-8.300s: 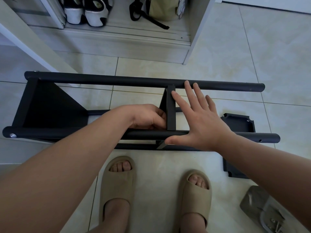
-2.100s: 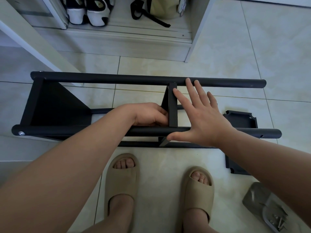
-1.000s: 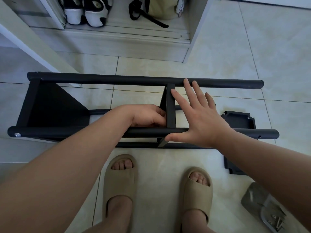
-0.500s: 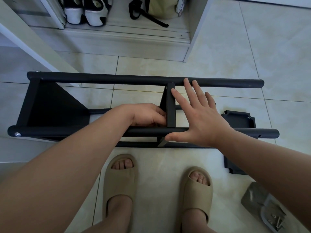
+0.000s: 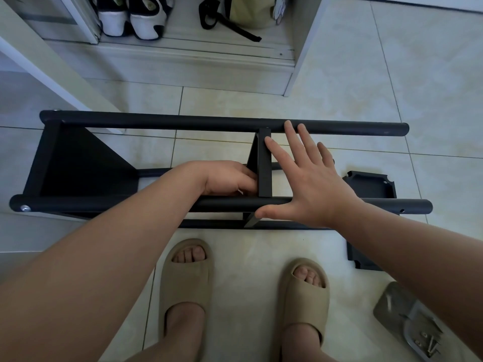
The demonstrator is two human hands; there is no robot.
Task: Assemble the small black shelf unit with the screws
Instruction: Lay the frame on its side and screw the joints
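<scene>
One shelf (image 5: 86,163): black, lying on its side on the tiled floor (image 5: 339,74), just ahead of two slippers (image 5: 185,278).
Right hand (image 5: 311,186): flat and released, fingers spread beside the divider (image 5: 264,163), reaching from near pole to far pole.
Left hand (image 5: 230,178): fingers curled against the divider's other face; whether it grasps anything cannot be told.
Loose plate (image 5: 371,184): on the floor by the shelf's right end.
Screws (image 5: 431,346): in a bag (image 5: 392,307), lower right.
</scene>
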